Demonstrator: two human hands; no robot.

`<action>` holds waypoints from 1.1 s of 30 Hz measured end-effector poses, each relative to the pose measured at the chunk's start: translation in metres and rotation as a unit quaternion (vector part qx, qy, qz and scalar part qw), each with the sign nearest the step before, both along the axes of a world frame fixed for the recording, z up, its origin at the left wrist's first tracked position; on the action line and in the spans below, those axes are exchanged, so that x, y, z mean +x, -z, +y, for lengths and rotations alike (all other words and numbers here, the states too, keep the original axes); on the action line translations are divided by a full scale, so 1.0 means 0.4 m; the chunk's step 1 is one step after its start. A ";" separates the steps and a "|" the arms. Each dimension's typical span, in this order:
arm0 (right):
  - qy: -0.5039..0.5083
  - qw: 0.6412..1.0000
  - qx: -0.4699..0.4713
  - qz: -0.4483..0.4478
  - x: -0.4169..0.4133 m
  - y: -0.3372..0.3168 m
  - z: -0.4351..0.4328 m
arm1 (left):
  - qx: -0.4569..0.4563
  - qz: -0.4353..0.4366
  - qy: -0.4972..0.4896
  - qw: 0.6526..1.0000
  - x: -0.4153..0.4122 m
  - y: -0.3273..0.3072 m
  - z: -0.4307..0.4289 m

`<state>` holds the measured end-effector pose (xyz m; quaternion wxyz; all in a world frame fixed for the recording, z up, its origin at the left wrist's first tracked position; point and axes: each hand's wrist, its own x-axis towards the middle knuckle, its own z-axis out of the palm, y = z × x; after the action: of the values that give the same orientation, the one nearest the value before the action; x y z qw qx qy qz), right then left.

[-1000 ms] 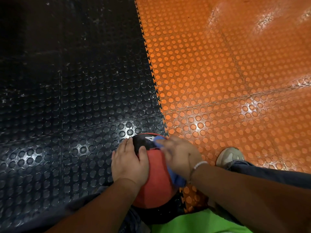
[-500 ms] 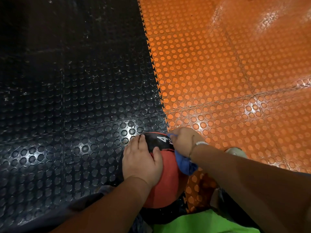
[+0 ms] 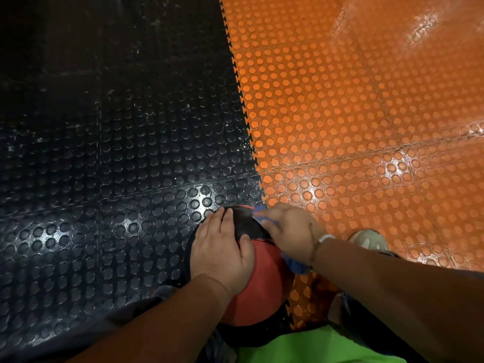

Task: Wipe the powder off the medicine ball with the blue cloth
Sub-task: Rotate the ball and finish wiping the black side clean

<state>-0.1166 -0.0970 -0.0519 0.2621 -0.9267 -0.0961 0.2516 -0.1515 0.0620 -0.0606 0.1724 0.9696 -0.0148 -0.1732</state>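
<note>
black studded floor mat (image 3: pixel 104 153) fills everything out to the left of the left hand (image 3: pixel 220 252), glossy where the light catches its round bumps. the left hand lies flat on the upper left side of the medicine ball (image 3: pixel 264 284), fingers straight and close together, pointing away from the person, thumb spread onto the red skin of the ball; it grips nothing and only steadies the ball.

the medicine ball sits on the floor directly under both hands, right on the toothed seam where the two mats join. it is mostly red, with a black panel (image 3: pixel 243 224) showing in the gap between the two hands.

the right hand (image 3: pixel 288 231) lies on the upper right side of the ball, fingers bent down over the blue cloth (image 3: pixel 294 264) and holding it against the surface. a bit of the cloth pokes out past the fingertips, and more bunches out below the heel of the palm.

a pale bead bracelet (image 3: pixel 324 238) circles the right wrist. just beyond that wrist, further right, the toe of a light-coloured shoe (image 3: pixel 369 241) rests on the orange studded floor mat (image 3: pixel 366 127), which stretches on to the right. below both forearms a strip of bright green shirt (image 3: pixel 314 347) shows.
</note>
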 end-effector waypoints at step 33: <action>0.002 0.998 -0.039 0.051 0.061 -0.017 0.031 | -0.040 -0.027 0.054 0.997 -0.011 -0.015 -0.006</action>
<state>-0.0923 -0.0846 -0.0451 0.2311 -0.9223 -0.0704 0.3017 -0.1557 0.0596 -0.0545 0.2013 0.9639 -0.0787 -0.1553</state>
